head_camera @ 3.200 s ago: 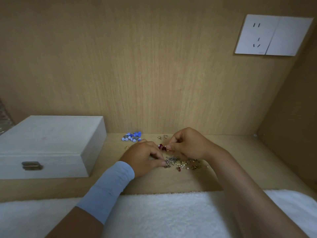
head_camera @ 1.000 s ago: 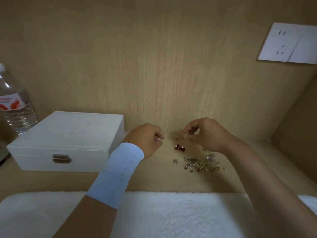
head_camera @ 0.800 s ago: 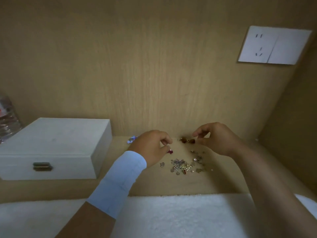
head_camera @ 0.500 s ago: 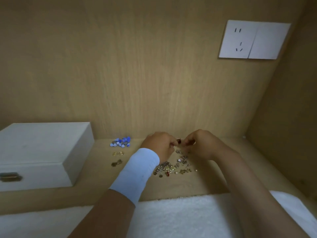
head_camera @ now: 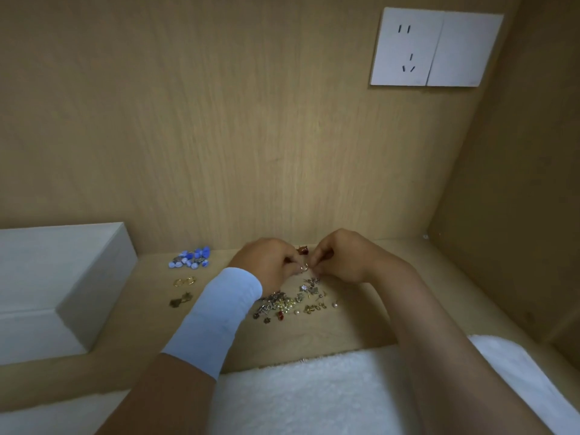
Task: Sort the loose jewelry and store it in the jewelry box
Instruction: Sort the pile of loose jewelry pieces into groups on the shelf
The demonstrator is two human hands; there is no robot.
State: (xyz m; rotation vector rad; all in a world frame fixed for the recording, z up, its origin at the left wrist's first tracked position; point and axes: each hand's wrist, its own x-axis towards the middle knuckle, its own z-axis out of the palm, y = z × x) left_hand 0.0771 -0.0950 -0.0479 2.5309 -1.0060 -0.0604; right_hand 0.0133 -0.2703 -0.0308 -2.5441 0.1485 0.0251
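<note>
- The loose jewelry (head_camera: 287, 302) lies in a small heap on the wooden shelf (head_camera: 354, 324), just in front of both hands; silver, gold and pearl-like bits with one red piece, each too small to tell what it is
- Small gold ring (head_camera: 303, 269) sits at the meeting fingertips, above the heap
- Left hand (head_camera: 270, 265) has its fingers curled, tips pinching that ring
- Right hand (head_camera: 342, 257) is curled too, fingertips right against the ring – whether they grip it I cannot tell; the palms of both hands are hidden
- A dark red piece (head_camera: 303, 250) shows in the gap between the knuckles; lying or held, I cannot tell
- Sorted groups lie left of the hands, well apart from the heap: blue pieces (head_camera: 190, 258) near the back wall, a pair of gold hoops (head_camera: 184, 281) below them, then a bronze-coloured piece (head_camera: 181, 300) of unclear shape
- The jewelry box (head_camera: 62, 277) – white, lid down – stands further left; the frame edge cuts off most of its front
- A pale blue wristband (head_camera: 216, 318) covers the left wrist
- White towel (head_camera: 314, 394) lies along the near edge, partly under the forearms
- White wall socket (head_camera: 436, 47) sits on the back panel, upper right
</note>
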